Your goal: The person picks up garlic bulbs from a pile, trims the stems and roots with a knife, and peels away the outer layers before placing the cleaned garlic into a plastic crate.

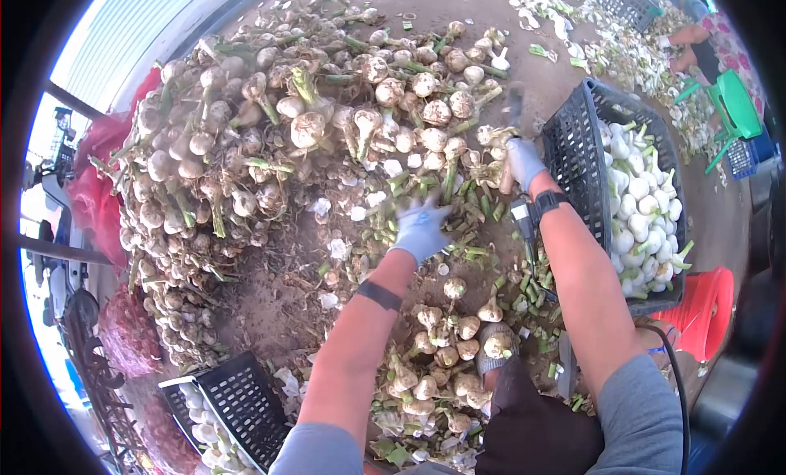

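Two hands | left hand (422, 228) splayed over stems (468, 207) | right hand (523, 161) closed around tool (506, 180)

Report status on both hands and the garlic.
Left hand open, fingers spread over cut stems. Right hand at edge of garlic pile, grip unclear. Black crate of white bulbs close on the right.

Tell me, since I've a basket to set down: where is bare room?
Bare ground lies between garlic heap and peelings; a narrower strip parts right crate from green chair. Around left hand and right hand, stems and bulbs crowd.
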Tool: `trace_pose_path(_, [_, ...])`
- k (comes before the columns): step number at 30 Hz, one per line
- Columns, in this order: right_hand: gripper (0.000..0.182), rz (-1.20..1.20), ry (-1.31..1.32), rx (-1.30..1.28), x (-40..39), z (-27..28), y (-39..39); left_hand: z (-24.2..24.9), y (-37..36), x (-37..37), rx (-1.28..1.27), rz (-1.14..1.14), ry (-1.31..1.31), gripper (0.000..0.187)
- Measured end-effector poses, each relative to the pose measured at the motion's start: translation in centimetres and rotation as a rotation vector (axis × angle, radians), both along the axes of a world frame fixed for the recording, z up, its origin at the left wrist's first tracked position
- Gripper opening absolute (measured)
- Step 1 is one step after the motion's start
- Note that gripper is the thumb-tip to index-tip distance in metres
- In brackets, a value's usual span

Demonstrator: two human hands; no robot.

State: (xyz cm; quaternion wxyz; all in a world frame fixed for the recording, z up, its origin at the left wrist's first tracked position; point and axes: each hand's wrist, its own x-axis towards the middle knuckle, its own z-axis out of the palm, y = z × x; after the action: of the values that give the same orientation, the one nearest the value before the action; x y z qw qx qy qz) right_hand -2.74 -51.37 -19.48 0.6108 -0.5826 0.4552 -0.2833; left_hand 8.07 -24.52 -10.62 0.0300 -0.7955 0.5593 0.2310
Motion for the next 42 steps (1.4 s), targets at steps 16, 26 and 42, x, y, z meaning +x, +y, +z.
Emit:
trace_pose_path(16, [0.030,0.374,-0.327,0.415,11.3,6.0,31.2,0.3,27.3,-5.0,-0.327,0.595,0.220,0.049])
trace_pose_path(26, [0.021,0.331,-0.229,0.557,-2.9,10.0,26.6,1.9,22.6,0.9,-0.145,0.648,-0.034,0.073])
trace_pose_path(42, [0.027,0.758,0.115,-1.103,-7.8,14.3,32.2,1.9,20.9,-4.3,-1.033,0.535,1.487,0.058])
